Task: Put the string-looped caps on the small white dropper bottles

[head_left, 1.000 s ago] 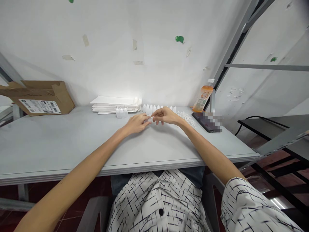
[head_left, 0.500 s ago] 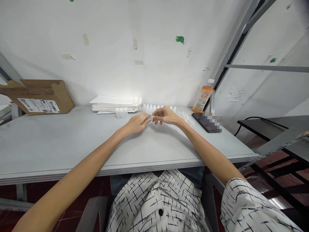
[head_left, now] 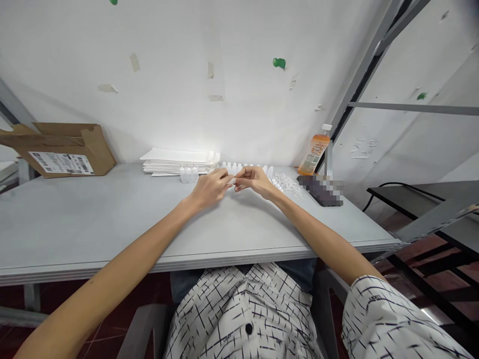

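Observation:
My left hand [head_left: 210, 187] and my right hand [head_left: 253, 179] meet over the grey table [head_left: 112, 219], fingertips pinched together on a small white plastic bottle [head_left: 232, 181], mostly hidden by the fingers. Just behind the hands stands a row of small white bottles [head_left: 239, 167]. A few more small bottles [head_left: 188, 174] stand to the left, in front of a stack of white sheets [head_left: 179, 162]. A loose pile of small white plastic parts [head_left: 286, 181] lies right of my right hand.
A dark phone [head_left: 321, 190] lies at the right of the table, with an orange drink bottle [head_left: 313, 151] behind it by a metal rack post. An open cardboard box [head_left: 60, 149] sits at the far left. A white wall backs the table.
Both hands have lifted slightly and shifted toward the row of bottles, still pinching the small bottle between them. Nothing else moved.

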{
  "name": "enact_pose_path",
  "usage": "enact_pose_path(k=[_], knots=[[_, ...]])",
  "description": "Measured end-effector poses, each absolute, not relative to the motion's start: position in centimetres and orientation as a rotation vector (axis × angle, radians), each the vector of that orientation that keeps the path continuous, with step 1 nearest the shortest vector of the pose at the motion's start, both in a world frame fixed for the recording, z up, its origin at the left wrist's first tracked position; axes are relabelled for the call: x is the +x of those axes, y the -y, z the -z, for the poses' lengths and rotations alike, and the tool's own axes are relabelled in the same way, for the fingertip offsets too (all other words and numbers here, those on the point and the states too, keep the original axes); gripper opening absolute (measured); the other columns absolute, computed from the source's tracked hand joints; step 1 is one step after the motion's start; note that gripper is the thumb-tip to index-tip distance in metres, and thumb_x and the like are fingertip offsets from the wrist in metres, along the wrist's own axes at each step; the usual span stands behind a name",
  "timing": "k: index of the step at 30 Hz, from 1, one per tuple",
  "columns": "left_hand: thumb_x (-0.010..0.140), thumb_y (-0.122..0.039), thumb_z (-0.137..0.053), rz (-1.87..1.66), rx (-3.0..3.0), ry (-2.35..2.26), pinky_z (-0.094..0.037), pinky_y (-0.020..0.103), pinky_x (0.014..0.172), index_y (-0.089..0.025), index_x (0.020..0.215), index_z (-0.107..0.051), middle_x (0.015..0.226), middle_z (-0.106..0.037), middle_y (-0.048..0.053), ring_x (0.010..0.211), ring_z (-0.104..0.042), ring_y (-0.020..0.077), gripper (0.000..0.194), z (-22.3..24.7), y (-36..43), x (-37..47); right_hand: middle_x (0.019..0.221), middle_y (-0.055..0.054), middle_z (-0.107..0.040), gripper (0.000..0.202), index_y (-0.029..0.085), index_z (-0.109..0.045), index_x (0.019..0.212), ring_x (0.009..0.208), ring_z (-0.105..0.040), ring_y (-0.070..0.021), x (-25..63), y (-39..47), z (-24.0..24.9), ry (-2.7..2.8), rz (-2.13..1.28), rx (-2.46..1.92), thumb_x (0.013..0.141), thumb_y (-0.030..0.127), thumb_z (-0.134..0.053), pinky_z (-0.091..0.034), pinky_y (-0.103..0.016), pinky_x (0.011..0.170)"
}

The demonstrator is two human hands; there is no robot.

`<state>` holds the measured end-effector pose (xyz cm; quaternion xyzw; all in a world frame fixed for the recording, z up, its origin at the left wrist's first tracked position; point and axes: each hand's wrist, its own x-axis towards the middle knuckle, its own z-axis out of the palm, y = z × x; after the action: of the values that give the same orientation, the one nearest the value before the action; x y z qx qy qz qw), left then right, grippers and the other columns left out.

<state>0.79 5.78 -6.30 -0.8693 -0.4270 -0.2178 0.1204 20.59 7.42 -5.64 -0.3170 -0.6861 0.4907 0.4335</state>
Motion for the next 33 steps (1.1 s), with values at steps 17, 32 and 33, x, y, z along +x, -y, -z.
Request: enact_pose_path(k=[17,32,33], knots=[[0.092,-0.03,-0.052,1.068,-2.545,1.182,-0.042,0.027,0.061,-0.02,0.103,-0.074,0.098,-0.069,0.008,0.077,-0.06,0.0175,0.027,6.9,-6.9,0.8,0.065,-0.003,-0.07,0.038,0.015,-0.063,0.073,0.064,-0.07,-0.0169,20.4,-7.5,5.9,1.659,-1.113,-0.737,0.064,0.042,-0.087,-0.06,-0.034,0.071],[0.091,-0.038,-0.052,1.367,-3.105,1.481,-0.046,0.022,0.053,-0.015,0.077,-0.065,0.058,-0.062,0.0,0.049,-0.06,0.0113,0.03,5.0,-5.6,0.6,0.075,-0.005,-0.071,0.042,0.013,-0.074,0.087,0.074,-0.07,-0.0183,21.2,-7.9,5.4,1.788,-1.092,-0.654,0.069,0.049,-0.085,-0.061,-0.039,0.079],[0.091,-0.037,-0.052,1.358,-3.107,1.468,-0.045,0.022,0.053,-0.015,0.075,-0.064,0.057,-0.061,0.0,0.049,-0.059,0.0112,0.03,5.0,-5.6,0.5,0.075,-0.005,-0.071,0.042,0.013,-0.074,0.087,0.074,-0.07,-0.0182,21.2,-7.9,5.4,1.792,-1.083,-0.649,0.07,0.049,-0.084,-0.061,-0.039,0.079]])
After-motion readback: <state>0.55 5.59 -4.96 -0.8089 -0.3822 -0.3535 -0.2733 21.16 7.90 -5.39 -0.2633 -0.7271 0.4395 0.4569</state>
